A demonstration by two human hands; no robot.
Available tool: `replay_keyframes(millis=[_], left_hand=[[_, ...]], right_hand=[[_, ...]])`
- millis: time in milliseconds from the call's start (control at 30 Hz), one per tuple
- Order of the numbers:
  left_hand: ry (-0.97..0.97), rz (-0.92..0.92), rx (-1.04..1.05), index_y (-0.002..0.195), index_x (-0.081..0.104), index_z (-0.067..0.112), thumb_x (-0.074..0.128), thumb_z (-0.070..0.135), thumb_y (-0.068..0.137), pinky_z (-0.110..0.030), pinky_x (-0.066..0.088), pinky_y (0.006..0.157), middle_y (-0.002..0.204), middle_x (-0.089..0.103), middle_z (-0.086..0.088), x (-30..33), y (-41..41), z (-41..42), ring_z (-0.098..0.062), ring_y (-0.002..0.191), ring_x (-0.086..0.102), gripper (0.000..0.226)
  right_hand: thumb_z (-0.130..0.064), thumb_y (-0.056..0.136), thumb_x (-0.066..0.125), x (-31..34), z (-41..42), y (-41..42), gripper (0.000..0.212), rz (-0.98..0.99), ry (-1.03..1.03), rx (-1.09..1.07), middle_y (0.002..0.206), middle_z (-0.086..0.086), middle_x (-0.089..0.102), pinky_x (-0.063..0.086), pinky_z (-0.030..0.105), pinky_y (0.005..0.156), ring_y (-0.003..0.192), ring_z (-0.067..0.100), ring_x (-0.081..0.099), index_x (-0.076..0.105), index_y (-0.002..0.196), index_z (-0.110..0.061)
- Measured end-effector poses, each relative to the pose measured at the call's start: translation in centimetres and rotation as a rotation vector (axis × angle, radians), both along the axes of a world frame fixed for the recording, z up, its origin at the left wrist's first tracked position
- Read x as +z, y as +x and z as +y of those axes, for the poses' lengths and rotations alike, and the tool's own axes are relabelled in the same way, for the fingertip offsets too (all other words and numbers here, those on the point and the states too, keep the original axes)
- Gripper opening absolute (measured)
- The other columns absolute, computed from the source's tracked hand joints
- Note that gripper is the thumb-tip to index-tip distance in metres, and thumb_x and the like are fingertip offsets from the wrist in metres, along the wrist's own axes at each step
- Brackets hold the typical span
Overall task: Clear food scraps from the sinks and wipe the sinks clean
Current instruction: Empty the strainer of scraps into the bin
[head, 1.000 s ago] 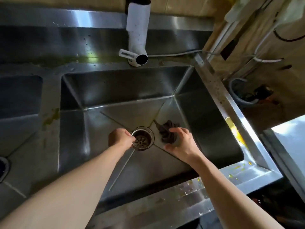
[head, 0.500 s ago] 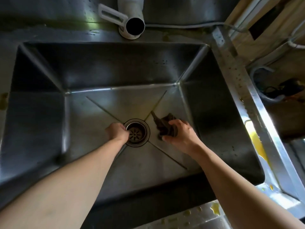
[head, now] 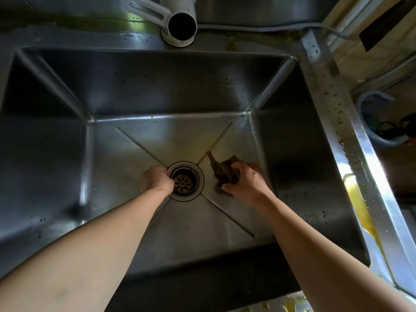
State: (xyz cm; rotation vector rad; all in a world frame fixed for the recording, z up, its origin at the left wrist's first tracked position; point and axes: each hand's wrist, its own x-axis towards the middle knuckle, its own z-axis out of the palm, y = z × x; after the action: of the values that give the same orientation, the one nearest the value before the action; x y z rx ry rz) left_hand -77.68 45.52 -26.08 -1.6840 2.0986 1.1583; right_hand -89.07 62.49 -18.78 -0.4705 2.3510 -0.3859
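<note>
**Basin nearly clear, rim still dirty**

I see my left hand (head: 158, 180) curled at the drain strainer (head: 185, 181), whether gripping I cannot tell; my right hand (head: 244, 182) grips the rag (head: 225, 171) on the sink (head: 157, 86) floor. Yellow spills (head: 358, 206) remain on the rim.

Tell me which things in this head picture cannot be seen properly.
- Left hand fingers: curled out of sight at the drain strainer rim; the grip is unclear.
- Faucet: cut off by the top edge.
- Scraps inside the strainer: too dark.
- Cloth: partly covered by the right hand.
</note>
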Motion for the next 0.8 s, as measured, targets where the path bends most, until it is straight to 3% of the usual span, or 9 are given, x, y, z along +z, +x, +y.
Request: replay_keyframes(millis=[200, 333, 433, 533, 667, 800], left_hand=[[-0.01, 0.009, 0.018, 0.087, 0.072, 0.019, 0.072, 0.013, 0.078, -0.03, 0.053, 0.087, 0.099, 0.072, -0.006, 1.2, 0.3, -0.9, -0.025, 0.093, 0.068, 0.011], [0.005, 0.013, -0.008, 0.091, 0.069, 0.021, 0.073, 0.02, 0.079, -0.033, 0.054, 0.087, 0.096, 0.072, -0.006, 1.9, 0.5, -0.7, -0.023, 0.092, 0.067, 0.013], [0.039, 0.034, -0.031, 0.094, 0.069, 0.018, 0.074, 0.018, 0.078, -0.035, 0.054, 0.087, 0.099, 0.071, -0.007, 1.9, 0.7, -0.4, -0.024, 0.093, 0.067, 0.017], [0.077, 0.063, -0.019, 0.092, 0.069, 0.017, 0.075, 0.016, 0.078, -0.036, 0.054, 0.088, 0.1, 0.071, -0.008, 2.0, 0.8, -0.2, -0.026, 0.092, 0.068, 0.016], [0.106, 0.075, 0.006, 0.085, 0.068, 0.018, 0.075, 0.014, 0.077, -0.036, 0.055, 0.087, 0.099, 0.07, -0.007, 2.6, 1.3, -0.4, -0.026, 0.09, 0.068, 0.012], [0.095, 0.065, -0.007, 0.071, 0.063, 0.025, 0.074, 0.013, 0.078, -0.034, 0.054, 0.088, 0.098, 0.071, -0.006, 4.3, 2.0, -0.7, -0.024, 0.089, 0.069, 0.018]], right_hand=[[-0.021, 0.081, 0.071, -1.4, -0.7, -0.4, 0.064, 0.003, 0.069, -0.005, 0.136, 0.013, 0.034, 0.046, 0.034, 0.097, 0.118, 0.033, 0.047, 0.04, 0.137, -0.023], [-0.022, 0.093, 0.055, -2.5, -1.4, -0.8, 0.051, 0.041, 0.111, -0.129, 0.137, 0.017, 0.027, 0.049, 0.035, 0.091, 0.113, 0.036, 0.048, 0.033, 0.139, -0.024], [-0.019, 0.095, 0.05, -3.2, -1.7, -1.0, 0.052, 0.029, 0.197, -0.106, 0.14, 0.02, 0.027, 0.044, 0.032, 0.085, 0.112, 0.036, 0.05, 0.029, 0.143, -0.023], [-0.008, 0.094, 0.044, -3.7, -1.8, -1.0, 0.043, 0.064, 0.151, -0.101, 0.134, 0.023, 0.036, 0.039, 0.034, 0.089, 0.117, 0.038, 0.045, 0.04, 0.136, -0.011], [-0.004, 0.091, 0.046, -2.7, -2.0, -0.9, 0.023, 0.127, 0.03, -0.249, 0.118, 0.02, 0.057, 0.045, 0.028, 0.076, 0.104, 0.032, 0.057, 0.058, 0.111, -0.003], [0.001, 0.088, 0.047, 0.0, -1.7, -0.3, 0.026, 0.149, -0.123, -0.357, 0.107, 0.012, 0.066, 0.038, 0.019, 0.071, 0.095, 0.022, 0.059, 0.066, 0.105, -0.008]])
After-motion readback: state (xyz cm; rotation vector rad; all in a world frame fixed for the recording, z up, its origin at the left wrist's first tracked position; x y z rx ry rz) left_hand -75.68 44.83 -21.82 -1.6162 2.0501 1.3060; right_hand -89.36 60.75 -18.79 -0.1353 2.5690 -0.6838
